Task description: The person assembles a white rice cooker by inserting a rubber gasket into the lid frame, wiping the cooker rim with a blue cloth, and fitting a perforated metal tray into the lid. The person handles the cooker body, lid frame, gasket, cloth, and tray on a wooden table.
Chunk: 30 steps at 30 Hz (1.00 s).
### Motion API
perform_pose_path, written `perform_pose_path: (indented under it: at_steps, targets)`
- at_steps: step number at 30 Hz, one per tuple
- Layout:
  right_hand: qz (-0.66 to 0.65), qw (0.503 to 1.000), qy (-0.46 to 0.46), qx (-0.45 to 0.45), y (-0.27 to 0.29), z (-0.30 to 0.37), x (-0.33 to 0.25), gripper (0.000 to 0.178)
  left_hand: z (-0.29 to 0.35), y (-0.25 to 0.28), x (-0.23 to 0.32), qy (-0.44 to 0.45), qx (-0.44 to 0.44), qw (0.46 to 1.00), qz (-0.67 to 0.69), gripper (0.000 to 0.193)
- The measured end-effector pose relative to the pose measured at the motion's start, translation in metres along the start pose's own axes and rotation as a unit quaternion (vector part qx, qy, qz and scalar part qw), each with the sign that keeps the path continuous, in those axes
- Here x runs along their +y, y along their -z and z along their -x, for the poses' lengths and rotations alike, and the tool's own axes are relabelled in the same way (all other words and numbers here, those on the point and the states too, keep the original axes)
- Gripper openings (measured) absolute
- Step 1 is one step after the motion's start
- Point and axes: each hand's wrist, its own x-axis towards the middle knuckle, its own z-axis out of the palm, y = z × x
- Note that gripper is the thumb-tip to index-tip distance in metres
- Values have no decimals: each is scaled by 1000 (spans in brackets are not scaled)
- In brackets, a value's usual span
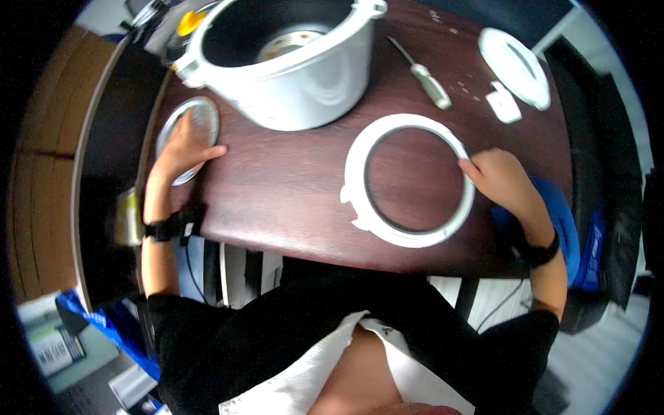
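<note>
My left hand [184, 146] lies on a round, shiny, silver-rimmed disc [209, 116] near the table's left edge. Its fingers are stretched out and its thumb stands apart. At the right, my right hand [503, 178] pinches the outer edge of a white plastic ring [355, 166] that has small tabs on its left side. Tabletop shows through the middle of the ring. Behind and between the hands stands a large white, pot-shaped appliance body [304, 100] with side lugs, a dark inside and a round metal piece at its bottom.
A screwdriver [431, 87] lies beyond the ring. Farther right are a white oval cover [512, 66] and a small white plastic piece [503, 104], with small scraps nearby. A yellow-topped item [189, 23] sits behind the appliance. Something blue [553, 221] is beside my right forearm.
</note>
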Motion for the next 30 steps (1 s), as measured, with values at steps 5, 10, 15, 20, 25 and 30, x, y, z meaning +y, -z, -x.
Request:
perform_pose_path:
  at_steps: [5, 10, 15, 20, 25, 30]
  targets:
    - [-5, 1000, -13, 18, -5, 0, 2, 48, -3, 4, -3, 27, 18, 997, -67, 126]
    - [-70, 997, -28, -7, 10, 3, 2, 50, -6, -1, -17, 34, 14, 999, 0, 126]
    - [-113, 992, -49, 4, 19, 13, 8, 49, 3, 0, -18, 38, 31, 998, 42, 121]
    - [-118, 990, -79, 14, 27, 26, 10, 46, 45, 15, 9, 18, 20, 999, 25, 124]
    - [-142, 987, -80, 8, 30, 34, 9, 40, 98, 47, 39, -64, 25, 992, 104, 132]
    - [-149, 986, -77, 16, 35, 40, 8, 37, 148, 76, 103, -204, -44, 973, 99, 146]
